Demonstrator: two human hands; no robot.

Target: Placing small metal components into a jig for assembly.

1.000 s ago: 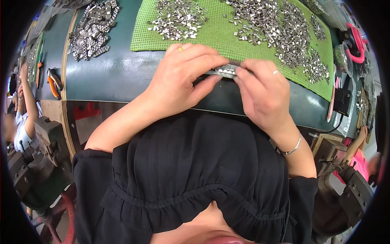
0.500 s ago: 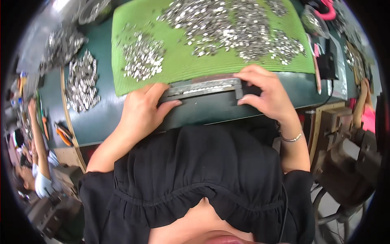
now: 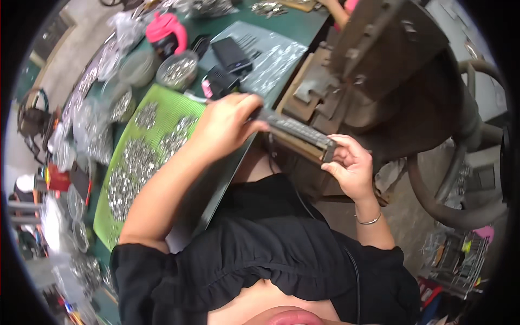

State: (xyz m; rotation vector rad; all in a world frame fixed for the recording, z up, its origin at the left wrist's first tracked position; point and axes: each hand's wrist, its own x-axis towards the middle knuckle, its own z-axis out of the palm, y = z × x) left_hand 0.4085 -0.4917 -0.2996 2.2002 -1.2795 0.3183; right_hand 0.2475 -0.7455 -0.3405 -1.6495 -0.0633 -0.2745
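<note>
Between my two hands I hold a long grey metal bar-shaped fixture (image 3: 297, 130) with a row of small pieces along its top. My left hand (image 3: 230, 122) closes around the fixture's left end, near the table edge. At the other end, my right hand (image 3: 351, 165) pinches it between thumb and fingers. The fixture is off the table and tilts down to the right. Many small shiny metal pieces (image 3: 132, 173) lie in piles on a green ribbed mat (image 3: 103, 216) beyond my left forearm, which hides part of them.
A large brown metal machine (image 3: 390, 70) with a handwheel (image 3: 433, 211) stands to the right of the table. On the table are a pink-lidded mug (image 3: 168, 33), a tub of metal pieces (image 3: 179, 70), a black box (image 3: 232, 54) and a plastic bag (image 3: 276, 57). Another person's arm shows at the top.
My view has turned right toward the machine. Both hands have carried the fixture away from the mat's front edge, past the table edge, and it now slants down to the right.
</note>
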